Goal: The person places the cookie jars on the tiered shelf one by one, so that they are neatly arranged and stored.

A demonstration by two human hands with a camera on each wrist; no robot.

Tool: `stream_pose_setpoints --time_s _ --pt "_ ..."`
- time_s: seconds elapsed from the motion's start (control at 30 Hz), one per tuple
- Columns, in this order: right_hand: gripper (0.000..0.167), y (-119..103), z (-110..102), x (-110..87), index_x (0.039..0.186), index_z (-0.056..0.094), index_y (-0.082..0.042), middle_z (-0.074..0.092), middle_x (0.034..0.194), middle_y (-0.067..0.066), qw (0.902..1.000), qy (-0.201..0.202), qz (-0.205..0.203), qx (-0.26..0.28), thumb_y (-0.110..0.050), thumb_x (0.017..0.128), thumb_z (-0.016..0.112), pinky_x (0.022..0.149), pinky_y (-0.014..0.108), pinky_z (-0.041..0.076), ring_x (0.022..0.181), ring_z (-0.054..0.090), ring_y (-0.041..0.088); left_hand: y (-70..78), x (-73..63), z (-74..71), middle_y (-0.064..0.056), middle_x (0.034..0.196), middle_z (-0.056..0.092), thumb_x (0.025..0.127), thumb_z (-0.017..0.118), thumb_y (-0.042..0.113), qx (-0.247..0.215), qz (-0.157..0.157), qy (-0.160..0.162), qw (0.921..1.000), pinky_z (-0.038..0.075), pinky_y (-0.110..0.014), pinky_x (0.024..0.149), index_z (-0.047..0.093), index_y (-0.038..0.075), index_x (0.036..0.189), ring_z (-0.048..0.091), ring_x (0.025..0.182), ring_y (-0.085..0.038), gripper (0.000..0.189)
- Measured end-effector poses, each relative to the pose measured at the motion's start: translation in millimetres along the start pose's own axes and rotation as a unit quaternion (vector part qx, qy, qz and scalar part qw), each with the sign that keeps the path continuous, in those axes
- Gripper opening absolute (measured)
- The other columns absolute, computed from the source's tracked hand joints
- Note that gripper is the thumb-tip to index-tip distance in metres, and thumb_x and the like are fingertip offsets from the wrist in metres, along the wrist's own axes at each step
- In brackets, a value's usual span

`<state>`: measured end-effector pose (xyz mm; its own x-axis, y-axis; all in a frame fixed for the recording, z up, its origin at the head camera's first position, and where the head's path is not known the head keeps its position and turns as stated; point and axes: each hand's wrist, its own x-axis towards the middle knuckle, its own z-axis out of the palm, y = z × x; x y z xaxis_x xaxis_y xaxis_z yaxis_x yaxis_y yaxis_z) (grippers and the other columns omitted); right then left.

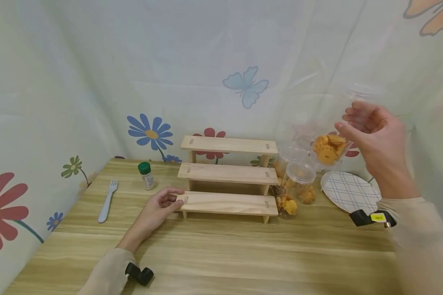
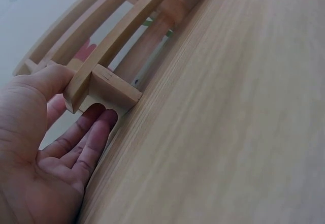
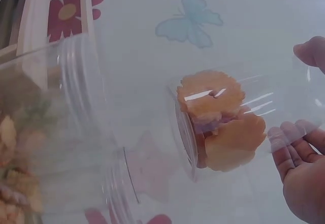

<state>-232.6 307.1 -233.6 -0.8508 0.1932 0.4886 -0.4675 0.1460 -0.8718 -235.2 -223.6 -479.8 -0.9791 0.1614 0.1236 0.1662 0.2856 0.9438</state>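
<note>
Two hands, both gripping: the right hand (image 1: 378,137) curls thumb and fingers round a clear plastic jar (image 3: 274,94) — tilted, above the wood-grain table (image 1: 243,254), scalloped orange crackers (image 1: 329,149) piled at its bottom — while the left hand (image 1: 156,212) clasps the left end of a three-tier wooden stand's (image 1: 227,203) lowest step.

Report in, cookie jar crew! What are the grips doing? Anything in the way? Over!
Left grip holding wooden rack. Right grip holding cookie jar, lifted. Other jars close below, might get bumped.
</note>
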Motion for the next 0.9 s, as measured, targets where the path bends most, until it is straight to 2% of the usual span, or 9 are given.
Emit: stream_pose_setpoints --time_s 0.07,0.23,0.5,0.77,0.9 --pt "0.051 0.3 9.4 5.0 0.136 0.073 -0.009 0.077 0.120 0.001 1.0000 -0.007 -0.005 0.005 -0.008 0.090 0.095 0.070 0.017 0.060 0.102 0.074 0.013 -0.1 -0.3 -0.4 -0.018 0.120 0.075 0.108 0.077 0.024 -0.001 -0.001 0.000 1.0000 0.058 -0.027 0.088 0.069 0.009 0.143 0.073 0.103 -0.022 0.038" --pt "0.054 -0.1 36.9 15.2 0.136 0.071 -0.006 0.075 0.123 0.004 0.9991 -0.036 -0.013 0.019 -0.009 0.089 0.096 0.089 0.014 0.058 0.107 0.073 0.016 -0.5 0.2 -0.9 -0.017 0.120 0.075 0.109 0.077 0.024 0.000 0.000 0.000 1.0000 0.058 -0.027 0.087 0.069 0.010 0.143 0.074 0.103 -0.021 0.038" --pt "0.054 1.0 88.9 25.0 0.138 0.070 -0.011 0.073 0.128 0.006 0.9966 -0.082 -0.005 0.008 -0.015 0.091 0.096 0.093 0.016 0.058 0.112 0.071 0.018 -3.4 1.6 -0.2 -0.016 0.119 0.075 0.108 0.078 0.025 0.005 -0.007 0.000 1.0000 0.058 -0.027 0.088 0.070 0.012 0.142 0.074 0.103 -0.022 0.038" --pt "0.058 5.4 143.5 31.3 0.142 0.065 -0.004 0.072 0.130 0.006 0.9914 -0.128 -0.028 -0.012 -0.020 0.094 0.093 0.104 0.022 0.056 0.119 0.070 0.022 -1.9 -0.3 -1.0 -0.018 0.121 0.075 0.108 0.077 0.026 0.007 -0.001 -0.003 1.0000 0.058 -0.028 0.089 0.069 0.010 0.143 0.073 0.104 -0.024 0.039" --pt "0.060 7.4 168.6 35.4 0.142 0.065 -0.002 0.071 0.131 0.010 0.9889 -0.145 -0.034 -0.003 -0.021 0.093 0.093 0.108 0.027 0.056 0.120 0.070 0.024 -1.6 0.3 -0.1 -0.018 0.120 0.075 0.108 0.078 0.026 0.006 -0.001 -0.002 1.0000 0.058 -0.028 0.088 0.069 0.011 0.143 0.074 0.103 -0.025 0.039"
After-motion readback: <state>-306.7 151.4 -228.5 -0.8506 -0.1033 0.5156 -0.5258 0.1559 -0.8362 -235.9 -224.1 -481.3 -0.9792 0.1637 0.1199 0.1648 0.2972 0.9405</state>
